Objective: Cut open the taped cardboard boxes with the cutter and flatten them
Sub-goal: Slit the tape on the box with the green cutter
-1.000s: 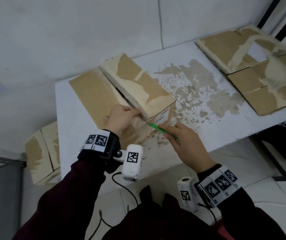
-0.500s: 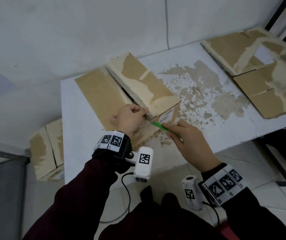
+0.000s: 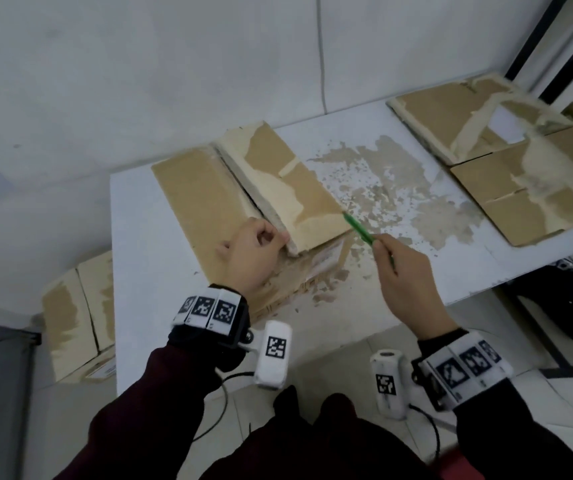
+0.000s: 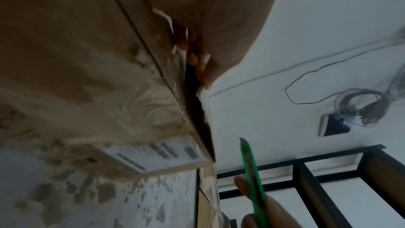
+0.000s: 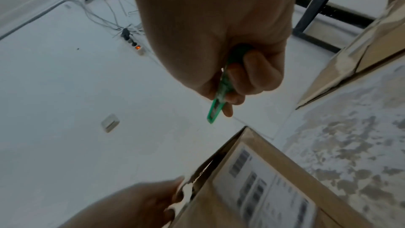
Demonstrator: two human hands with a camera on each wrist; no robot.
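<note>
the cardboard box [image 3: 209,202] sat at the left end of the white bench [image 3: 139,258], its top seam parted. the left hand [image 3: 250,258] had its fingers [image 4: 198,60] curled round the near edge of the right flap [image 3: 288,188]. the right hand [image 3: 406,282] gripped the green cutter [image 3: 359,230], its tip held just off the box's near right corner. flattened boxes [image 3: 507,161] lay at the bench's far right.
</note>
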